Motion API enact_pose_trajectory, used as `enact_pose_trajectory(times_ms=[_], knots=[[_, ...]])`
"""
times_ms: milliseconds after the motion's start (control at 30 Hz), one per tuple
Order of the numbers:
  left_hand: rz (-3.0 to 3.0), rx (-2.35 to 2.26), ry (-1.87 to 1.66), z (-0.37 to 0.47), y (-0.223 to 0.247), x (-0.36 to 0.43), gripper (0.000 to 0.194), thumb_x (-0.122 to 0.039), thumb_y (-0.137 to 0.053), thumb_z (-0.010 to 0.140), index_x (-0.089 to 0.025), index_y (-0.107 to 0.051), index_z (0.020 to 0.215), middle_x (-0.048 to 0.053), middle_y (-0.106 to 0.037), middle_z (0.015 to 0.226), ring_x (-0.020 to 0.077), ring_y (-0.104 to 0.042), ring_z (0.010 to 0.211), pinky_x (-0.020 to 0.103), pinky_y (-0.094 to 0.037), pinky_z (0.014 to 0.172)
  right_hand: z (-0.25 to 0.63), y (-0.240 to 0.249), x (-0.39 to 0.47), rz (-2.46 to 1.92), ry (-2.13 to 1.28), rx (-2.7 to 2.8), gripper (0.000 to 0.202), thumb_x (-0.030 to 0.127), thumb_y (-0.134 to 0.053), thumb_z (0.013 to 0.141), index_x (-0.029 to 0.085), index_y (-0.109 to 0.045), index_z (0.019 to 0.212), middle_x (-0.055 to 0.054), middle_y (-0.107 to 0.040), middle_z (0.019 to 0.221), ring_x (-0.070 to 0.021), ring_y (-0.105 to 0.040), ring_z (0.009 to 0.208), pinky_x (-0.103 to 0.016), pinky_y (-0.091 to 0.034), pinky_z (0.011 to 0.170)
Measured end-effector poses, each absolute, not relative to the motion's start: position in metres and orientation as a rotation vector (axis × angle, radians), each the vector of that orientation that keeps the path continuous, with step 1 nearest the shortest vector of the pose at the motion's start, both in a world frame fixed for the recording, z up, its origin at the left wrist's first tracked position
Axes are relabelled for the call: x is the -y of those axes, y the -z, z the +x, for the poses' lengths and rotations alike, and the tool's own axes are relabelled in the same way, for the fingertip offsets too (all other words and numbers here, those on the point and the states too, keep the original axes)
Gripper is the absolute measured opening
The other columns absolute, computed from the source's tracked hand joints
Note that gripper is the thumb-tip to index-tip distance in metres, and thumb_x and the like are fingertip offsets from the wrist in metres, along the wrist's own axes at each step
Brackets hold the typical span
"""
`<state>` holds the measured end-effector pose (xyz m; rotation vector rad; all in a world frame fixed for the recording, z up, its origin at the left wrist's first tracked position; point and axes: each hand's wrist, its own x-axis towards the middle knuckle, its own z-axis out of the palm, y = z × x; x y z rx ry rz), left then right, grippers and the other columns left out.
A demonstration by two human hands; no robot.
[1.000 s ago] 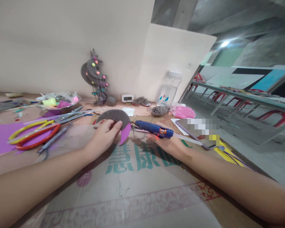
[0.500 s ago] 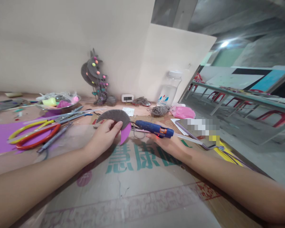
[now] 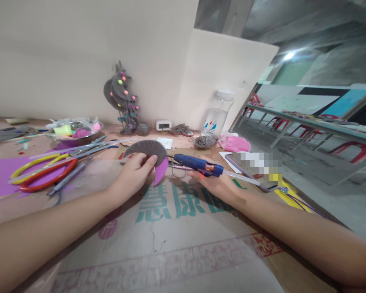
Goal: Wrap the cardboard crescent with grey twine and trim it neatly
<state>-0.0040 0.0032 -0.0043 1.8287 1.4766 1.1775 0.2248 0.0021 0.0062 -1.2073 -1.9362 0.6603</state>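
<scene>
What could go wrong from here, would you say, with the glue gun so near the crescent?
First, the nozzle of the glue gun appears right beside the grey crescent, near the left grip; if hot, it could burn that hand after a slip. Second, the loose yarn strand looping below the gun might snag. Third, the glue stick protrudes toward the phone and might nudge it.

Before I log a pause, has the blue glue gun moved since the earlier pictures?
No, not visibly: measured against the white digital clock, the blue glue gun in the right hand keeps its place.
</scene>
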Motion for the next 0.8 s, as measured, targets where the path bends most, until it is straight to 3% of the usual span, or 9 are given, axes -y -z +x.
enact_pose_trajectory(times_ms=[333, 533, 667, 800], knots=[[1.84, -1.496, -1.169, -0.003, 0.0023, -0.0015, 0.037, -0.042, -0.042, 0.087, -0.021, -0.041, 0.057, -0.003, -0.048, 0.051, 0.0145, -0.047, 0.054, 0.028, -0.033, 0.056, 0.2256, -0.0049, -0.0035, -1.227, -0.62, 1.929, 0.029, 0.048, -0.061, 0.075, 0.022, -0.058, 0.086, -0.002, -0.064, 0.079, -0.0184, -0.06, 0.071, -0.033, -0.05, 0.065], [1.893, -1.488, -1.191, -0.0042, 0.004, -0.0048, 0.036, -0.041, -0.043, 0.086, -0.02, -0.042, 0.057, -0.003, -0.045, 0.055, 0.0144, -0.047, 0.056, 0.028, -0.033, 0.055, 0.2264, -0.0054, -0.0034, -1.109, -0.663, 1.977, 0.029, 0.044, -0.059, 0.079, 0.026, -0.059, 0.101, -0.001, -0.065, 0.09, -0.018, -0.061, 0.079, -0.032, -0.051, 0.07], [1.789, -1.451, -1.187, -0.0019, 0.0014, -0.0065, 0.032, -0.037, -0.048, 0.084, -0.02, -0.042, 0.057, -0.003, -0.044, 0.054, 0.0133, -0.044, 0.053, 0.027, -0.033, 0.053, 0.2266, -0.0056, -0.0021, -1.185, -0.63, 1.983, 0.023, 0.044, -0.061, 0.077, 0.023, -0.058, 0.086, 0.0, -0.061, 0.077, -0.0164, -0.057, 0.068, -0.029, -0.048, 0.061], [1.57, -1.202, -1.227, 0.0005, 0.0006, -0.0054, 0.019, -0.036, -0.05, 0.082, -0.019, -0.05, 0.072, -0.003, -0.051, 0.061, 0.012, -0.046, 0.053, 0.025, -0.036, 0.052, 0.2262, -0.007, 0.0011, -1.259, -0.562, 2.031, 0.024, 0.044, -0.062, 0.075, 0.021, -0.053, 0.073, 0.002, -0.054, 0.066, -0.014, -0.052, 0.061, -0.026, -0.042, 0.055]])
